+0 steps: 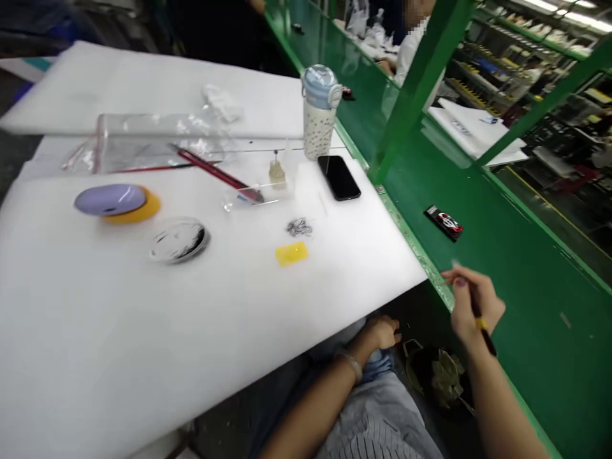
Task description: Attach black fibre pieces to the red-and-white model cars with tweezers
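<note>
My right hand (pixel 473 305) hovers over the near edge of the green conveyor belt (pixel 507 255), its fingers pinched round a thin black tool with a yellow band (pixel 484 328). My left hand (pixel 382 331) rests low by my knee, below the edge of the white foam-covered table (pixel 191 319), with its fingers curled; what it holds, if anything, is hidden. A small black packet with a red and white picture (pixel 444 222) lies on the belt beyond my right hand.
On the white table lie a black phone (pixel 339 177), a dotted bottle with a blue lid (pixel 319 120), a yellow piece (pixel 291 253), a small pile of metal parts (pixel 299 226), a round dish (pixel 179 240), a purple and yellow disc (pixel 115 201) and clear bags (pixel 153 140). A green post (pixel 415 89) rises from the belt. Another person sits further along.
</note>
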`<action>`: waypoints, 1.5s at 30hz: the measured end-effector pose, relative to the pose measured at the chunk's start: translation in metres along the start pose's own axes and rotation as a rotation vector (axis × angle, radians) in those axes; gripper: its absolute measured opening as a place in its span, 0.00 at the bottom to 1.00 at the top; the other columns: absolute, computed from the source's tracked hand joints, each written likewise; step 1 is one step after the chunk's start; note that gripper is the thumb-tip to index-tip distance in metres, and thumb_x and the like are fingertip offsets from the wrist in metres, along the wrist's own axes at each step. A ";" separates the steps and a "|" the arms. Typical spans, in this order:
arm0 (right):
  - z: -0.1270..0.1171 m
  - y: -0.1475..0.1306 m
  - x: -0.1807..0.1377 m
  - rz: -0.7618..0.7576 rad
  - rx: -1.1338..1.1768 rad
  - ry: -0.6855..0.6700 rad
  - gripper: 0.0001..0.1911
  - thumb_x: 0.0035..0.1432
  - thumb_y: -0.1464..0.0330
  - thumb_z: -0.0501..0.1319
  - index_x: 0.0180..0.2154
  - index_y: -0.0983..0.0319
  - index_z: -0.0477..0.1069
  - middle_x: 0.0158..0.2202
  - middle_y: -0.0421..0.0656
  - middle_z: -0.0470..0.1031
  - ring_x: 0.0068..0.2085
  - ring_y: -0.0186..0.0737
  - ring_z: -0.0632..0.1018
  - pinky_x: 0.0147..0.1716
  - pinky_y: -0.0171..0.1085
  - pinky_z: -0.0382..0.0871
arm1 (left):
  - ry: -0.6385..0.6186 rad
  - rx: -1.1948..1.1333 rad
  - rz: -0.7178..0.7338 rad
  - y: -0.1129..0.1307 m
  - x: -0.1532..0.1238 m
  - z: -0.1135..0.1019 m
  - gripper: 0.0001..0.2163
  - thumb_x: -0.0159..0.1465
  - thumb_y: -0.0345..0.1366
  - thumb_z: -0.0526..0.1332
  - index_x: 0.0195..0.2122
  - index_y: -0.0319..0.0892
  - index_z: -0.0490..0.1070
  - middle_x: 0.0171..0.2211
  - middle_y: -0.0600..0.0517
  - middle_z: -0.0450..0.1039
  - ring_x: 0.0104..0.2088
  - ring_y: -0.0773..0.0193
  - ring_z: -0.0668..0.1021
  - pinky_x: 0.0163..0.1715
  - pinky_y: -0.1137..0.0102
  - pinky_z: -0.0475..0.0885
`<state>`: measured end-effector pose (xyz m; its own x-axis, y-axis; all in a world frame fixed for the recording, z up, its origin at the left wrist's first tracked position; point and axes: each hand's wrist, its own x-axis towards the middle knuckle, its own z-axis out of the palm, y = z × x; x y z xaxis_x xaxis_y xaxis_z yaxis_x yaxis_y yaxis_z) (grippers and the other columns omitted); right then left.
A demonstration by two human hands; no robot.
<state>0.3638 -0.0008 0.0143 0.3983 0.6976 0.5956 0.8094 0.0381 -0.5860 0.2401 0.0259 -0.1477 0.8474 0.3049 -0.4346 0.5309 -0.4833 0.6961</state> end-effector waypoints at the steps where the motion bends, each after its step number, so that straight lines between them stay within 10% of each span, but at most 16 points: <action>1: -0.007 0.017 0.025 0.027 -0.091 -0.003 0.13 0.70 0.62 0.55 0.47 0.59 0.76 0.36 0.47 0.83 0.36 0.44 0.83 0.41 0.44 0.77 | -0.007 0.010 0.017 0.002 -0.001 -0.002 0.18 0.72 0.45 0.62 0.57 0.39 0.71 0.54 0.44 0.74 0.52 0.55 0.79 0.53 0.54 0.78; 9: 0.008 0.117 0.141 0.150 -0.350 -0.229 0.13 0.52 0.60 0.66 0.30 0.55 0.63 0.39 0.54 0.84 0.33 0.45 0.78 0.34 0.41 0.69 | 0.052 0.030 0.075 0.013 -0.031 -0.013 0.15 0.72 0.43 0.62 0.53 0.38 0.74 0.50 0.45 0.77 0.49 0.57 0.80 0.52 0.55 0.78; 16: 0.008 0.090 0.138 0.109 -0.187 -0.084 0.22 0.50 0.53 0.67 0.30 0.52 0.54 0.36 0.54 0.82 0.36 0.54 0.81 0.32 0.46 0.70 | 0.282 -0.077 0.375 0.048 -0.137 -0.037 0.13 0.70 0.42 0.64 0.54 0.49 0.75 0.48 0.52 0.81 0.49 0.59 0.82 0.51 0.67 0.74; 17: 0.008 0.069 0.134 0.079 -0.128 -0.070 0.22 0.51 0.53 0.68 0.31 0.52 0.55 0.37 0.53 0.82 0.37 0.53 0.82 0.33 0.46 0.71 | 0.372 -0.098 0.432 0.053 -0.153 -0.046 0.12 0.71 0.41 0.63 0.55 0.49 0.74 0.50 0.55 0.80 0.50 0.63 0.82 0.51 0.69 0.73; 21: 0.014 -0.048 0.098 -0.272 0.143 -0.303 0.20 0.53 0.60 0.72 0.30 0.54 0.59 0.33 0.45 0.81 0.32 0.44 0.81 0.31 0.40 0.72 | 1.407 0.041 0.409 0.059 -0.196 -0.087 0.06 0.70 0.28 0.61 0.47 0.42 0.71 0.38 0.52 0.78 0.36 0.65 0.78 0.39 0.68 0.72; 24: 0.029 -0.131 0.059 -0.485 0.201 -0.584 0.16 0.59 0.66 0.67 0.31 0.56 0.58 0.27 0.38 0.74 0.26 0.36 0.74 0.25 0.34 0.66 | 1.717 0.236 0.234 0.045 -0.210 -0.104 0.03 0.70 0.31 0.62 0.44 0.42 0.70 0.35 0.50 0.75 0.33 0.63 0.76 0.34 0.67 0.71; 33: 0.070 -0.168 0.052 -0.533 0.314 -0.982 0.08 0.66 0.64 0.64 0.34 0.58 0.70 0.29 0.40 0.77 0.27 0.37 0.76 0.26 0.33 0.67 | 1.807 0.310 0.094 0.003 -0.244 -0.086 0.07 0.69 0.23 0.57 0.39 0.40 0.71 0.32 0.52 0.76 0.30 0.68 0.77 0.33 0.73 0.73; 38: 0.167 -0.174 0.125 -0.402 0.367 -0.537 0.14 0.71 0.64 0.56 0.36 0.60 0.77 0.26 0.40 0.79 0.26 0.37 0.78 0.30 0.35 0.68 | 1.853 0.358 0.104 -0.012 -0.257 -0.083 0.11 0.66 0.18 0.56 0.38 0.40 0.72 0.33 0.51 0.77 0.30 0.70 0.77 0.32 0.75 0.74; 42: 0.250 -0.187 0.158 -0.410 0.132 -0.575 0.11 0.66 0.62 0.63 0.39 0.63 0.79 0.20 0.38 0.73 0.23 0.37 0.74 0.30 0.36 0.62 | 1.834 0.296 0.092 -0.021 -0.258 -0.080 0.11 0.65 0.18 0.56 0.38 0.40 0.72 0.35 0.49 0.77 0.32 0.69 0.78 0.31 0.75 0.75; 45: 0.265 -0.191 0.163 -0.458 0.088 -0.555 0.11 0.67 0.64 0.61 0.35 0.63 0.77 0.24 0.40 0.74 0.26 0.35 0.72 0.30 0.36 0.59 | 1.816 0.247 0.093 -0.023 -0.257 -0.076 0.09 0.67 0.21 0.56 0.38 0.40 0.72 0.35 0.49 0.77 0.31 0.69 0.78 0.30 0.74 0.76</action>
<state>0.1594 0.2953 0.0773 -0.2687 0.8574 0.4389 0.7954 0.4545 -0.4010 0.0097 0.0209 -0.0080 -0.0890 0.5995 0.7954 0.6182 -0.5929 0.5160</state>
